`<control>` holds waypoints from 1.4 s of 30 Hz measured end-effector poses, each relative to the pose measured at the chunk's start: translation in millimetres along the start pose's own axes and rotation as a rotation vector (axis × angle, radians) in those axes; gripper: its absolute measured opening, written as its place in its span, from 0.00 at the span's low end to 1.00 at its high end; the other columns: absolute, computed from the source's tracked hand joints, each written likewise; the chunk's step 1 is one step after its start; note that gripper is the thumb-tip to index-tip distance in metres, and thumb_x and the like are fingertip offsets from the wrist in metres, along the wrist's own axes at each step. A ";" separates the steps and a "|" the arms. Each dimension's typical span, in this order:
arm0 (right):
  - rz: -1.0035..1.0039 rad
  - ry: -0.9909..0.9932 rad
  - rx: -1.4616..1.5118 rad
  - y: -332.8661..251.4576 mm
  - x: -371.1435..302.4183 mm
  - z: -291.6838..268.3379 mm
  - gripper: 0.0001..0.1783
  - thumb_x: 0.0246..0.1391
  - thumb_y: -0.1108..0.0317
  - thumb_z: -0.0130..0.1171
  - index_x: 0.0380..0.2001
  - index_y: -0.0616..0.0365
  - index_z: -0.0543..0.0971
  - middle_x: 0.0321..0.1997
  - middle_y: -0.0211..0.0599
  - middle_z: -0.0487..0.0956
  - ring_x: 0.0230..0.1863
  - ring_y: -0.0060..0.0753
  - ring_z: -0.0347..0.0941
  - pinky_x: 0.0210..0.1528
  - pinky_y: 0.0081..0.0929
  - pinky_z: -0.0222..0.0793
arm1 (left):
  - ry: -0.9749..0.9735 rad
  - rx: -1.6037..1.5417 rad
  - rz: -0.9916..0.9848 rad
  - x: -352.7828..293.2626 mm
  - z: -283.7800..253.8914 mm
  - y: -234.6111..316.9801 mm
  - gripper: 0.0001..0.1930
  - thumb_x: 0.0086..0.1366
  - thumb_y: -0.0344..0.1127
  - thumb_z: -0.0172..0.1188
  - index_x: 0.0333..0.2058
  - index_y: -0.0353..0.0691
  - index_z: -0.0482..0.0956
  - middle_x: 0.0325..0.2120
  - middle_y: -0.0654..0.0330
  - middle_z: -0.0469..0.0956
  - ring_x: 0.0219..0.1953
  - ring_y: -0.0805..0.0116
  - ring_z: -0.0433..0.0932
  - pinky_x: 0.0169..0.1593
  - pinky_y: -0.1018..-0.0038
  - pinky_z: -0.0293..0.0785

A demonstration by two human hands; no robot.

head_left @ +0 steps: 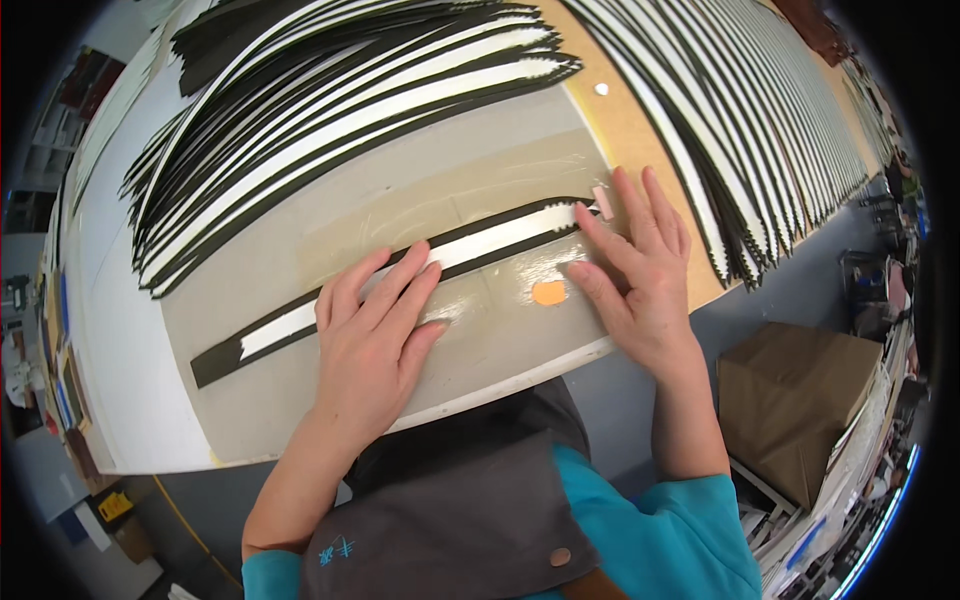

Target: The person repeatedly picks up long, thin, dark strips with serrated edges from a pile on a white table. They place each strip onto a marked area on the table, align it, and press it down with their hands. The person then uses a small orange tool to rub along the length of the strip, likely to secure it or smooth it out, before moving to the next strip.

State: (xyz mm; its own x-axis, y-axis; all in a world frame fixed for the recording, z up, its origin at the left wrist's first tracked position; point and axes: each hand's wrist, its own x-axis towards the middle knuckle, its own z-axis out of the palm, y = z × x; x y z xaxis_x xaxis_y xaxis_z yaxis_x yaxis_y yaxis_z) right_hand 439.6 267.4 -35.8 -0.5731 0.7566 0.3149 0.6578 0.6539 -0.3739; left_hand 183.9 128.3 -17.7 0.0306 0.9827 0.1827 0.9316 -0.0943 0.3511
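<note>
A long black strip with a white band down its middle (490,242) lies flat and slanted on the grey work mat, its pointed end to the right. Spread over the middle of the strip is my left hand (370,330), fingers apart and resting on it. My right hand (645,270) is at the pointed end, with the index fingertip touching the strip's tip and the thumb held apart. Beside that tip lies a small pink piece (602,202). An orange patch (548,292) sits on the mat between my hands.
A pile of similar black and white strips (340,140) lies on the far left of the table. Many more strips (730,120) fan out in a row at the right. A small white piece (601,89) is between them. A brown box-shaped thing (795,395) stands below the table at the right.
</note>
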 end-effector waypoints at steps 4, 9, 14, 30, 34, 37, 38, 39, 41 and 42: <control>0.016 -0.019 0.004 -0.9 -0.9 -0.1 0.25 0.57 0.57 0.72 0.57 0.49 0.86 0.76 0.52 0.68 0.81 0.59 0.53 0.77 0.52 0.46 | 0.055 -0.070 0.045 7.4 0.3 -4.5 0.20 0.65 0.29 0.65 0.56 0.40 0.83 0.60 0.60 0.80 0.58 0.53 0.74 0.61 0.60 0.69; 0.019 -0.020 0.003 -0.3 -0.1 2.2 0.23 0.59 0.58 0.71 0.57 0.50 0.87 0.77 0.51 0.68 0.81 0.57 0.53 0.77 0.50 0.46 | 0.070 -0.063 0.128 23.0 1.7 -13.2 0.22 0.59 0.22 0.62 0.54 0.39 0.84 0.52 0.57 0.81 0.51 0.54 0.77 0.54 0.62 0.75; 0.014 -0.046 0.002 3.7 -0.6 2.0 0.22 0.62 0.64 0.68 0.60 0.49 0.85 0.78 0.47 0.66 0.83 0.54 0.50 0.79 0.48 0.46 | 0.047 -0.005 0.183 26.9 5.0 -16.9 0.24 0.54 0.22 0.61 0.52 0.37 0.84 0.50 0.58 0.81 0.49 0.56 0.76 0.53 0.62 0.76; -0.004 -0.106 0.076 12.8 42.0 -5.6 0.23 0.46 0.62 0.80 0.47 0.53 0.85 0.68 0.51 0.76 0.77 0.60 0.60 0.74 0.52 0.58 | 0.173 -0.153 0.221 24.3 29.0 -30.3 0.20 0.57 0.23 0.60 0.49 0.40 0.86 0.53 0.69 0.81 0.50 0.62 0.76 0.54 0.66 0.74; 0.035 -0.050 0.165 16.3 33.7 2.2 0.22 0.47 0.64 0.79 0.47 0.53 0.86 0.69 0.51 0.75 0.78 0.59 0.59 0.75 0.52 0.59 | 0.199 -0.129 0.226 22.7 31.0 -28.2 0.19 0.57 0.24 0.60 0.48 0.39 0.86 0.52 0.69 0.81 0.50 0.63 0.76 0.53 0.67 0.74; 0.033 0.004 0.185 20.5 28.6 8.7 0.21 0.48 0.64 0.79 0.47 0.53 0.86 0.70 0.51 0.74 0.78 0.60 0.58 0.75 0.51 0.59 | 0.207 -0.125 0.234 23.9 30.8 -26.9 0.19 0.57 0.24 0.61 0.48 0.39 0.86 0.51 0.69 0.82 0.50 0.63 0.76 0.53 0.67 0.74; 0.039 0.010 0.195 20.3 28.0 9.8 0.22 0.47 0.64 0.79 0.47 0.53 0.86 0.70 0.51 0.74 0.78 0.60 0.58 0.75 0.51 0.59 | 0.203 -0.120 0.235 24.2 30.3 -26.7 0.19 0.57 0.24 0.61 0.48 0.40 0.86 0.51 0.69 0.82 0.50 0.62 0.76 0.53 0.66 0.75; 0.041 0.016 0.206 19.9 28.7 11.9 0.22 0.47 0.64 0.80 0.46 0.52 0.86 0.70 0.51 0.74 0.78 0.60 0.58 0.75 0.52 0.59 | 0.199 -0.111 0.234 24.2 29.5 -27.2 0.19 0.57 0.24 0.61 0.48 0.40 0.86 0.51 0.68 0.82 0.49 0.62 0.76 0.53 0.66 0.75; 0.046 0.025 0.221 19.6 29.5 13.6 0.22 0.47 0.64 0.80 0.46 0.52 0.86 0.70 0.51 0.74 0.78 0.61 0.58 0.75 0.52 0.59 | 0.193 -0.127 0.221 24.0 29.6 -28.7 0.19 0.57 0.24 0.61 0.48 0.40 0.86 0.51 0.68 0.82 0.49 0.62 0.76 0.53 0.66 0.75; 0.050 0.023 0.224 19.0 29.6 14.5 0.22 0.46 0.63 0.80 0.46 0.52 0.86 0.70 0.51 0.74 0.78 0.61 0.58 0.75 0.52 0.59 | 0.188 -0.154 0.205 22.8 31.6 -30.5 0.20 0.56 0.25 0.61 0.48 0.40 0.86 0.52 0.67 0.83 0.49 0.61 0.76 0.53 0.66 0.75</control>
State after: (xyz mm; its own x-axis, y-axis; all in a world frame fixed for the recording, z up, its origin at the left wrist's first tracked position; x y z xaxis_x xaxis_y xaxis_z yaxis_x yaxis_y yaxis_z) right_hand 428.1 302.1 -46.2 -0.5295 0.7896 0.3099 0.5590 0.5996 -0.5727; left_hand 167.6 158.6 -53.3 0.1317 0.8954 0.4254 0.8464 -0.3250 0.4219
